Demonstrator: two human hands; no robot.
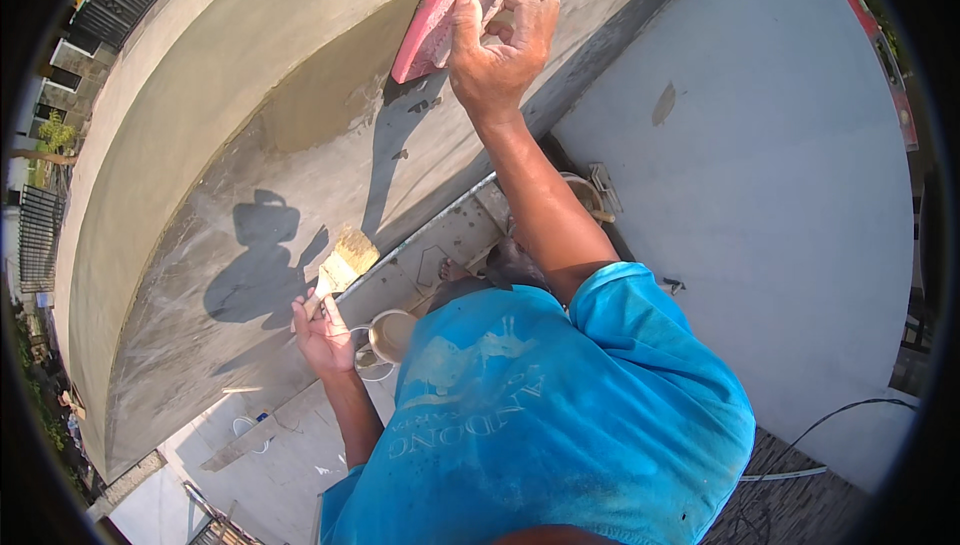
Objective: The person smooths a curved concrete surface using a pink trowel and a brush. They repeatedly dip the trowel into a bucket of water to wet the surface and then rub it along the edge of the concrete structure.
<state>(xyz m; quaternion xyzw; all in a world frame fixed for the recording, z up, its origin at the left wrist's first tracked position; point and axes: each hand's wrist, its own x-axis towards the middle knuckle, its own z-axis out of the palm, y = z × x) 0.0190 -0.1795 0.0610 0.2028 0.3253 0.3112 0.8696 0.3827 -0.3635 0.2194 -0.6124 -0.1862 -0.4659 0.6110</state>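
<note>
My right hand (500, 40) is raised high and closed on the handle of a red plastering float (425, 40), whose flat side faces the grey plastered wall (300, 180). Damp, darker plaster spreads to the left of the float. Lower and to the left, my left hand (325, 337) has its fingers wrapped round the handle of a wide brush (347, 260) with pale bristles. The brush stands out toward the wall, and I cannot tell whether its bristles touch it. Shadows of my head and arm fall across the wall.
A pail (392, 335) stands below my left wrist, and another bucket (583, 190) is partly hidden behind my right forearm. A smooth pale wall (750, 175) rises at the right. A long board (240, 450) lies at lower left; a dark cable (850, 405) runs at lower right.
</note>
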